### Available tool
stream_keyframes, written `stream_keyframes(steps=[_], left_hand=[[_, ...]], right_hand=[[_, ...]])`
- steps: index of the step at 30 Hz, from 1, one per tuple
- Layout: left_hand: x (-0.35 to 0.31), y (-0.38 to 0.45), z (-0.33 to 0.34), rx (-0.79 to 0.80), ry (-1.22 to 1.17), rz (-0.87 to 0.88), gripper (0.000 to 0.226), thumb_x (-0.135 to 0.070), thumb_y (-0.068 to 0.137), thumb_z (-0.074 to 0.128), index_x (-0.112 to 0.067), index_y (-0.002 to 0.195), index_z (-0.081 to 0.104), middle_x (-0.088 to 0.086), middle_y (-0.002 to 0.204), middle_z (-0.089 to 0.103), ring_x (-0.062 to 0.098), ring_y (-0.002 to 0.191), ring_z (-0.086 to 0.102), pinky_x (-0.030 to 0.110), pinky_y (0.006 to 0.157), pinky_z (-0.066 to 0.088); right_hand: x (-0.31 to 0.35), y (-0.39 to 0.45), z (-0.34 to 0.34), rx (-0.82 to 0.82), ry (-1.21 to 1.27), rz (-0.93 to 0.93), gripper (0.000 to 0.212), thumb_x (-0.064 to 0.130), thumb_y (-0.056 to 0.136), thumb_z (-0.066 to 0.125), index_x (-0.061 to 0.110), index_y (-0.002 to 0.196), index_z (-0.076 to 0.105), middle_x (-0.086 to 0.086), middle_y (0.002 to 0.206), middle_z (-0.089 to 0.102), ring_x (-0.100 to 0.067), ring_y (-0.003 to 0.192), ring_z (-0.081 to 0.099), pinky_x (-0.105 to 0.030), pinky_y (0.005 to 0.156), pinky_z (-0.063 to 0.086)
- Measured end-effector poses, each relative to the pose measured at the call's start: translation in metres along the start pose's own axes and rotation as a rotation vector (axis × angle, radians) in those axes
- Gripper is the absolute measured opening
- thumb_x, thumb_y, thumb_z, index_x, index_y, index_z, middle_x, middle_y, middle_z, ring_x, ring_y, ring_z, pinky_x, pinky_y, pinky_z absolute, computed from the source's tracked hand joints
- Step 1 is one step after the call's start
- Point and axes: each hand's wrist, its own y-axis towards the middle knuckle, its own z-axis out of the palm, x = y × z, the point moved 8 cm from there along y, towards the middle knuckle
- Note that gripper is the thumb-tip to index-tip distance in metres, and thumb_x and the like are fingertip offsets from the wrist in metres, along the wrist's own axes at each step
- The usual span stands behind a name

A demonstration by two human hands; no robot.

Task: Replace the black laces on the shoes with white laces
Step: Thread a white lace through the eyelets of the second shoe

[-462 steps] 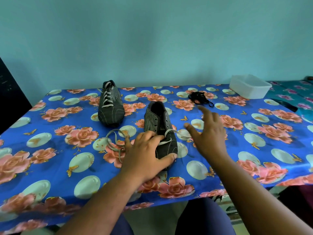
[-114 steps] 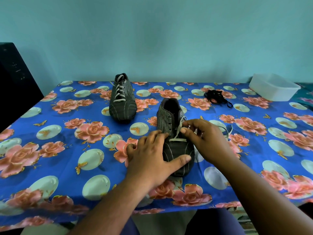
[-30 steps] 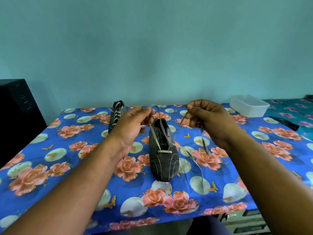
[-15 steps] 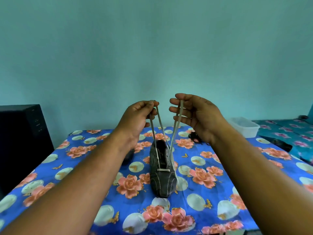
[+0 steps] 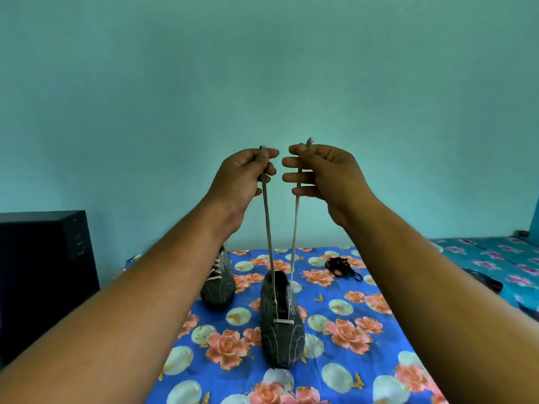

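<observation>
Evening out: both ends of the white lace [image 5: 267, 228] are pinched, one by the left hand [image 5: 243, 177], one by the right hand [image 5: 319, 174], straight above the shoe [image 5: 281, 325] on the table [image 5: 364, 345]. Uneven pull risks unequal ends; excess force, the shoe being lifted.

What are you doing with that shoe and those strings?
A person is putting a white lace into the near shoe on the flowery table. The left hand pinches one end and the right hand pinches the other, both held up high so the two halves run straight up from the lowest holes. Only that bottom row is threaded. The other shoe behind it already has white laces, and the old black laces lie in a heap further back.
</observation>
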Motion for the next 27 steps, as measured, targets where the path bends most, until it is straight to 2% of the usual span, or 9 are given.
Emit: stream_keyframes(steps=[6,12,16,19,23,27], left_hand=[[-0.038,0.008,-0.003,-0.049,0.012,0.068,0.025,-0.033,0.107,0.048,-0.029,0.112,0.072,-0.007,0.088,0.066,0.012,0.089,0.061,0.031,0.078,0.047],[-0.076,0.016,-0.009,-0.097,0.005,0.142,0.025,-0.035,0.107,0.049,-0.027,0.113,0.072,-0.007,0.087,0.067,0.011,0.088,0.061,0.029,0.075,0.046],[-0.100,0.021,-0.010,-0.121,0.005,0.192,0.024,-0.034,0.106,0.050,-0.025,0.113,0.071,-0.007,0.086,0.067,0.004,0.081,0.061,0.022,0.071,0.045],[-0.109,0.024,-0.010,-0.145,0.007,0.202,0.023,-0.034,0.107,0.049,-0.027,0.110,0.070,-0.008,0.085,0.067,0.005,0.082,0.061,0.021,0.069,0.044],[-0.102,0.023,-0.006,-0.138,0.012,0.203,0.025,-0.037,0.106,0.050,-0.025,0.117,0.068,-0.006,0.087,0.068,0.008,0.083,0.062,0.022,0.071,0.048],[-0.073,0.016,-0.006,-0.136,0.065,0.169,0.025,-0.039,0.105,0.051,-0.026,0.117,0.068,-0.003,0.088,0.069,0.010,0.081,0.062,0.023,0.071,0.048]], right_hand=[[0.040,0.008,0.010,-0.024,-0.079,-0.080,0.030,0.035,0.102,0.057,0.011,0.107,0.074,-0.007,0.087,0.077,-0.021,0.067,0.070,-0.029,0.064,0.059],[0.073,0.015,0.012,-0.049,-0.092,-0.129,0.029,0.034,0.103,0.058,0.010,0.107,0.074,-0.007,0.085,0.077,-0.019,0.061,0.066,-0.028,0.062,0.057],[0.090,0.017,0.012,-0.067,-0.097,-0.165,0.028,0.033,0.103,0.058,0.010,0.105,0.074,-0.005,0.083,0.077,-0.017,0.060,0.065,-0.029,0.063,0.058],[0.096,0.018,0.012,-0.073,-0.089,-0.182,0.027,0.032,0.103,0.059,0.010,0.104,0.075,-0.006,0.084,0.077,-0.018,0.063,0.067,-0.030,0.066,0.059],[0.090,0.018,0.013,-0.073,-0.082,-0.179,0.027,0.031,0.103,0.057,0.011,0.105,0.074,-0.004,0.087,0.078,-0.020,0.077,0.075,-0.033,0.074,0.061],[0.069,0.017,0.008,-0.116,-0.178,-0.225,0.022,0.032,0.102,0.059,0.016,0.103,0.075,0.003,0.093,0.078,-0.013,0.089,0.074,-0.035,0.086,0.059]])
